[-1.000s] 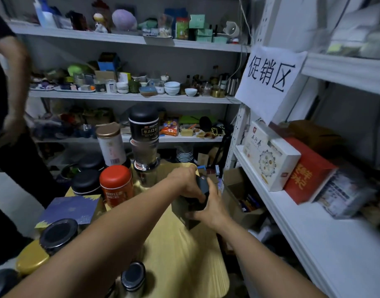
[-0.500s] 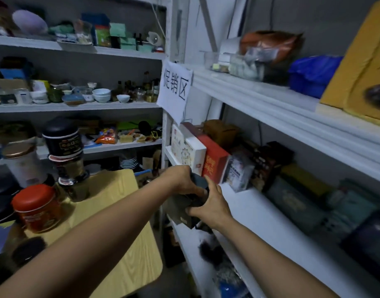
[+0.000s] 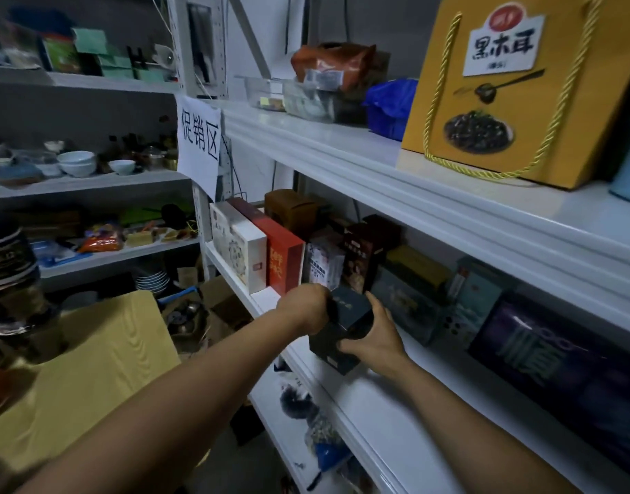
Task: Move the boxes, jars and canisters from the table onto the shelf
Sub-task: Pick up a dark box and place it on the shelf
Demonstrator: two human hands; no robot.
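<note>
Both hands grasp the box (image 3: 347, 320): left hand (image 3: 302, 308) clamps its top-left, right hand (image 3: 374, 336) cups its right side. The box sits tilted, just right of and in front of the red box (image 3: 285, 258), over the shelf (image 3: 363, 401) lip. Risks: the tilted corner catches the lip and slips, or it knocks the packs (image 3: 324, 263) right of the red box. Left fingers and box underside are hidden, shelf contact unclear, label blurred.

White paper sign (image 3: 198, 147) hung at the left end of the upper shelf (image 3: 342, 139): 促销区, in black characters. White label on yellow gift bag (image 3: 484, 112) standing on the same shelf: 黑木耳, large and black; smaller line beneath unreadable. Yellow characters on red box (image 3: 284, 265) one level below: blurred, illegible.
</note>
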